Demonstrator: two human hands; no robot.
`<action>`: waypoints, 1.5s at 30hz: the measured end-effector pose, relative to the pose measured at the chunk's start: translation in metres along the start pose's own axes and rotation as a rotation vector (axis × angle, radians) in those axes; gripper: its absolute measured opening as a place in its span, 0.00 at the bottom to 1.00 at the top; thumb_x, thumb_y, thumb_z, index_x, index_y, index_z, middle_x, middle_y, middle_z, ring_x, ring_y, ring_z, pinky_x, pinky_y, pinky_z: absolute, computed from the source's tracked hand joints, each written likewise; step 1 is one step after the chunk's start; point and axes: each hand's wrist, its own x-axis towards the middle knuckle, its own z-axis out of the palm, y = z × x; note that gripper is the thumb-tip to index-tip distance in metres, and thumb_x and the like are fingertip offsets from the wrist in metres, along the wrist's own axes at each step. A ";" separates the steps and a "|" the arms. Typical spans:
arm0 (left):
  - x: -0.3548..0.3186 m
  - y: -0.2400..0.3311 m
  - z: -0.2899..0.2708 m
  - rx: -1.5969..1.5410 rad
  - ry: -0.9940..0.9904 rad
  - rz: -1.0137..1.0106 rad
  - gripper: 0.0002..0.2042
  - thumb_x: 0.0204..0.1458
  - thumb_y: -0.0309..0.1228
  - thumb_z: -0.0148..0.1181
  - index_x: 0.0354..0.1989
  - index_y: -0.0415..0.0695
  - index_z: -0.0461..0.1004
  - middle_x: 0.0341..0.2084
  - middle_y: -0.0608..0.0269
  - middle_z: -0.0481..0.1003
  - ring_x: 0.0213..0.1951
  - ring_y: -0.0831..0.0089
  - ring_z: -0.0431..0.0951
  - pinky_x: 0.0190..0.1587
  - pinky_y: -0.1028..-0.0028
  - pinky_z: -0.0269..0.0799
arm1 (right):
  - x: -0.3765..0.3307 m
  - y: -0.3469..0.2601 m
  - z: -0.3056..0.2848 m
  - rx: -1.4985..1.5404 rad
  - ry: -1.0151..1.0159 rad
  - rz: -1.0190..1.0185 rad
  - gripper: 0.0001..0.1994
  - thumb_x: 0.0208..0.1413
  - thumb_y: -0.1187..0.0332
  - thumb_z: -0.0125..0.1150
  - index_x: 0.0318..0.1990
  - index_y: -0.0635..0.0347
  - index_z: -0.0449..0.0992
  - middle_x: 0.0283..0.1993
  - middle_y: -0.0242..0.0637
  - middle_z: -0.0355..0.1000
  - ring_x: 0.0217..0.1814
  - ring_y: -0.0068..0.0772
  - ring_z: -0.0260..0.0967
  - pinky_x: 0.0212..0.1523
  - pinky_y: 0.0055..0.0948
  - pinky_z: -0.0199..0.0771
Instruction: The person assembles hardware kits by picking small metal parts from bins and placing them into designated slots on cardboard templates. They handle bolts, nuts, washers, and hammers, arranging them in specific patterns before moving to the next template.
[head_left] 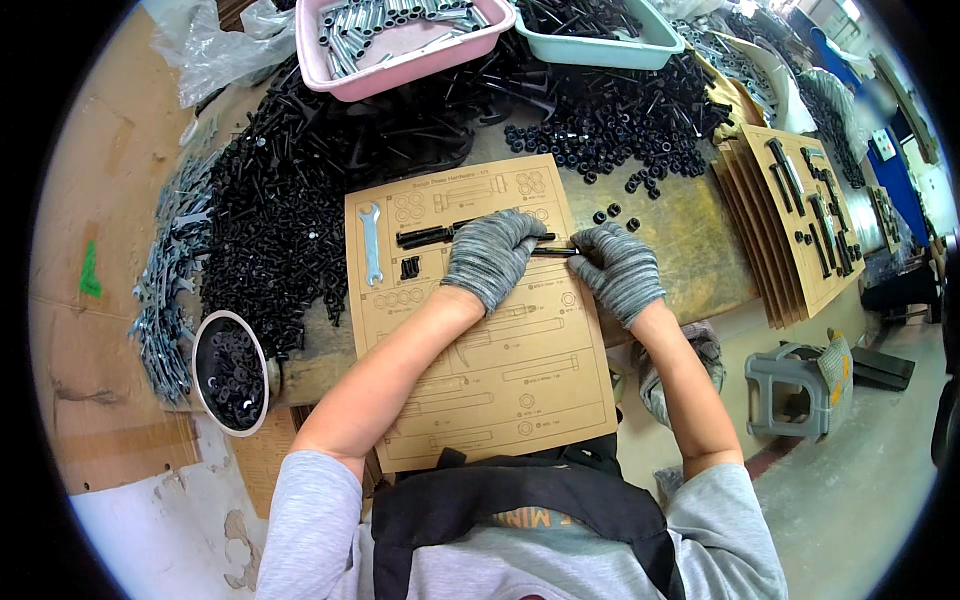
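Note:
A brown cardboard sheet (pixel 475 440) printed with hardware outlines lies in front of me. Both my hands wear grey striped gloves. My left hand (pixel 492 258) is closed over a long black bolt (pixel 552 251) on the upper part of the sheet. At the bolt's right end, my right hand (pixel 618 268) pinches the tip; whether a nut sits there is hidden by the fingers. Another thick black bolt (pixel 422 238) sticks out left from beneath my left hand. A silver open-end wrench (pixel 372 245) and several short black screws (pixel 410 268) rest on the sheet's left side.
Heaped black screws (pixel 265 220) and silver wrenches (pixel 165 290) cover the left. Black nuts (pixel 600 150) are piled behind the sheet. A pink tray (pixel 400 78) and a light-blue tray (pixel 600 52) stand at the back. Stacked filled cards (pixel 790 240) are at right, a white-rimmed bowl (pixel 262 395) front left.

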 end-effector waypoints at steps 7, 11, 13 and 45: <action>0.000 0.024 -0.027 0.375 -0.201 -0.091 0.14 0.52 0.39 0.57 0.42 0.46 0.78 0.39 0.58 0.77 0.46 0.60 0.74 0.49 0.64 0.69 | 0.001 0.002 0.002 0.072 0.094 -0.040 0.12 0.47 0.61 0.66 0.37 0.55 0.80 0.33 0.38 0.74 0.34 0.41 0.73 0.36 0.35 0.73; -0.009 0.008 -0.024 0.325 -0.226 -0.068 0.17 0.51 0.41 0.58 0.46 0.45 0.75 0.44 0.55 0.75 0.47 0.60 0.74 0.51 0.61 0.67 | 0.004 0.005 0.002 0.047 0.052 -0.004 0.12 0.46 0.61 0.66 0.37 0.56 0.80 0.32 0.38 0.73 0.34 0.40 0.73 0.36 0.35 0.73; -0.010 -0.001 -0.017 0.278 -0.195 -0.030 0.16 0.51 0.40 0.58 0.45 0.45 0.76 0.43 0.55 0.75 0.47 0.59 0.74 0.52 0.61 0.67 | 0.008 0.003 0.006 0.078 0.078 -0.043 0.12 0.46 0.61 0.66 0.38 0.55 0.80 0.31 0.38 0.73 0.34 0.40 0.72 0.36 0.35 0.73; -0.048 -0.240 -0.298 0.768 -0.356 -0.436 0.15 0.46 0.32 0.58 0.45 0.49 0.73 0.34 0.50 0.77 0.40 0.49 0.77 0.42 0.58 0.72 | 0.011 0.061 0.035 0.464 0.316 0.056 0.09 0.56 0.74 0.58 0.43 0.68 0.77 0.40 0.37 0.77 0.42 0.26 0.71 0.49 0.27 0.70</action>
